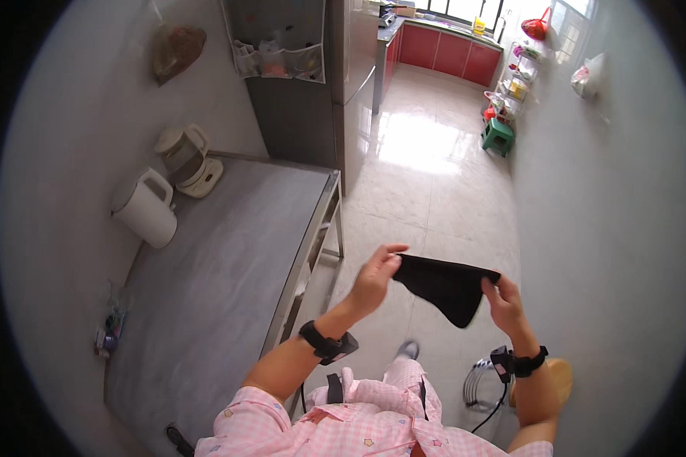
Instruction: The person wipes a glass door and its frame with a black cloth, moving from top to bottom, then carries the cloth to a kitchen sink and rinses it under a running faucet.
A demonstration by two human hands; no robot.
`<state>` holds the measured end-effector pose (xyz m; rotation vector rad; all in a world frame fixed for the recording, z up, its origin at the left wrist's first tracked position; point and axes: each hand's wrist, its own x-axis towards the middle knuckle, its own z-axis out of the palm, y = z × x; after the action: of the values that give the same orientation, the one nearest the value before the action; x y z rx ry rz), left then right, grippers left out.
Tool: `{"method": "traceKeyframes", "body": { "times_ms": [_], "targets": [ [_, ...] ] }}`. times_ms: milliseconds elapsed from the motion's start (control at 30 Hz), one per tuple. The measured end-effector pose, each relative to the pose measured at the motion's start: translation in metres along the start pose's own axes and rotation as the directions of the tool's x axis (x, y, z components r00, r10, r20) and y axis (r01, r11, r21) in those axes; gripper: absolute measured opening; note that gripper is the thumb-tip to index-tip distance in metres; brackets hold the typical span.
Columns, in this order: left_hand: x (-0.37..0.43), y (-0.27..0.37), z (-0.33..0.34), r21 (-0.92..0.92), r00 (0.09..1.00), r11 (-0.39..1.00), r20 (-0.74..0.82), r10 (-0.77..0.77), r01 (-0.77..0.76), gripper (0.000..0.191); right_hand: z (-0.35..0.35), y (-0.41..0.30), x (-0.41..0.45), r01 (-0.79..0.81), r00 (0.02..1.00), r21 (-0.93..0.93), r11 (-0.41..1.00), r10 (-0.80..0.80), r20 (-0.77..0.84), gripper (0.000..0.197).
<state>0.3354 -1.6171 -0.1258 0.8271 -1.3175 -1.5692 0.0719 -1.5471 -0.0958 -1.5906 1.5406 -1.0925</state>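
Note:
A small piece of black cloth (449,285) is stretched between my two hands, above the tiled floor. My left hand (374,280) pinches its left corner. The right corner is pinched between the thumb and fingers of my right hand (503,297). The cloth's lower edge hangs down in a rounded point, nearer the right hand. Each forearm wears a black strap with a small black device.
To the left stands a grey-topped table (217,274) with a white electric kettle (146,208) and a glass kettle on its base (186,160). Beyond it is a refrigerator (357,74). A green stool (497,136) and shelf rack (514,85) line the right wall. A wire basket (480,385) is near my right forearm.

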Motion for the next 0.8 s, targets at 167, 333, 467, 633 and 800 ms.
{"method": "traceKeyframes", "body": {
  "times_ms": [167,333,467,633,800],
  "targets": [
    [0.116,-0.015,0.04,0.457,0.995,0.888,0.097,-0.003,-0.041,0.031,-0.054,0.041,0.117,-0.13,0.991,0.373,0.919,0.122,0.045,0.021],
    [0.239,-0.015,0.04,0.59,0.977,0.807,-0.161,0.143,-0.022,0.017,-0.091,0.084,0.273,0.032,0.976,0.077,0.996,-0.048,0.214,0.02],
    [0.331,-0.009,0.011,0.64,0.936,0.767,-0.236,0.262,-0.053,0.015,-0.089,0.106,0.405,0.22,0.943,-0.012,0.975,-0.21,0.257,0.016],
    [0.471,-0.03,-0.026,0.611,0.901,0.792,-0.347,0.259,0.008,0.015,-0.087,0.137,0.556,0.177,0.943,-0.056,0.983,-0.153,0.297,0.021],
    [0.652,-0.059,-0.05,0.571,0.944,0.82,-0.252,0.216,-0.035,0.013,-0.132,0.201,0.698,0.09,0.959,0.017,0.996,-0.091,0.268,0.019]
  ]
}}
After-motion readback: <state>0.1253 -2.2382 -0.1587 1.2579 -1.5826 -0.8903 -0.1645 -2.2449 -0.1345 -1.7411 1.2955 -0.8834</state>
